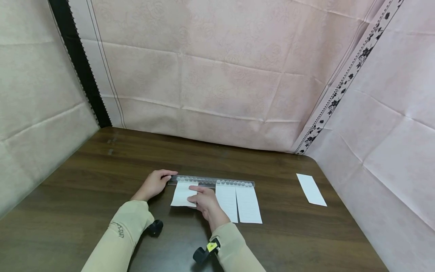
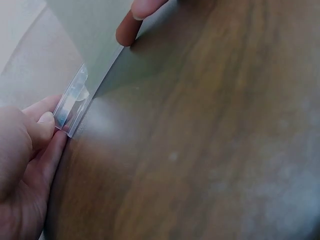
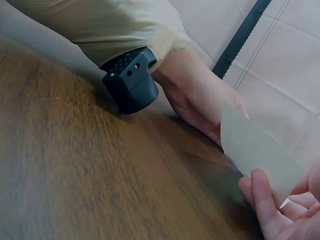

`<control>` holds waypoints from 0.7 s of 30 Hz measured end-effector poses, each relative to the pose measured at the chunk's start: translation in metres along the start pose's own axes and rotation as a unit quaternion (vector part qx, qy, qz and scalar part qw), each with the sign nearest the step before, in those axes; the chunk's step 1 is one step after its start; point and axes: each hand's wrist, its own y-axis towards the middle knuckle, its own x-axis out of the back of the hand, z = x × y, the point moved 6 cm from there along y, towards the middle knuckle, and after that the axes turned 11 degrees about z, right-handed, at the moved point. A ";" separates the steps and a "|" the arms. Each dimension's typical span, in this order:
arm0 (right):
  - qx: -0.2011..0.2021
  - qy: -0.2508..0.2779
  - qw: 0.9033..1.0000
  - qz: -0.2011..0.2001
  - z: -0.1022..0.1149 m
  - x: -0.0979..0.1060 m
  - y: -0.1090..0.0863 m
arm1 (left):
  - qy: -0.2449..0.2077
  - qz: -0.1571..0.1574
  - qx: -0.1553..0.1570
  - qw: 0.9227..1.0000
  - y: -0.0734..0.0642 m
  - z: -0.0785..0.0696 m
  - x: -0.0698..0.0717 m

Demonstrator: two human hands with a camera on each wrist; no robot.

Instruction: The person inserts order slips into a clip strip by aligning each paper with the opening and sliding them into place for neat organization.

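Note:
A long clear plastic strip (image 1: 210,181) with a row of rounded tabs lies crosswise on the table. My left hand (image 1: 153,186) pinches its left end between thumb and fingers, as the left wrist view shows close up. Near that end, my right hand (image 1: 207,204) holds a white paper slip (image 1: 181,195) by its right side, with fingers behind it. The slip's top edge meets the strip, and in the right wrist view the slip (image 3: 260,150) stands tilted up off the table. Two more paper slips, a middle one (image 1: 225,202) and a right one (image 1: 249,206), hang side by side from the strip.
One loose white slip (image 1: 311,190) lies apart on the table's right side. The brown wooden table (image 1: 85,211) is bordered by pale cloth hangings (image 1: 210,75) at the back and both sides. Black wrist cameras (image 1: 154,228) stick out beneath the sleeves.

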 end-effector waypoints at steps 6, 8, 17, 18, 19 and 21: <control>0.005 -0.007 1.000 -0.007 0.001 0.005 -0.002 | 0.002 -0.001 -0.006 1.000 0.000 -0.001 0.000; 0.005 -0.013 1.000 -0.009 0.001 0.007 -0.002 | 0.005 -0.001 -0.005 1.000 0.000 -0.001 0.000; 0.011 -0.004 1.000 -0.011 0.001 0.013 -0.005 | 0.007 0.003 0.000 1.000 0.001 0.000 0.000; 0.011 -0.004 1.000 -0.009 0.002 0.013 -0.006 | 0.006 0.002 0.000 1.000 0.001 0.000 0.000; 0.011 -0.004 1.000 -0.008 0.002 0.014 -0.006 | 0.006 0.002 0.000 1.000 0.001 -0.001 0.000; 0.013 -0.002 1.000 -0.007 0.002 0.015 -0.006 | 0.006 0.001 0.000 1.000 0.001 -0.001 -0.001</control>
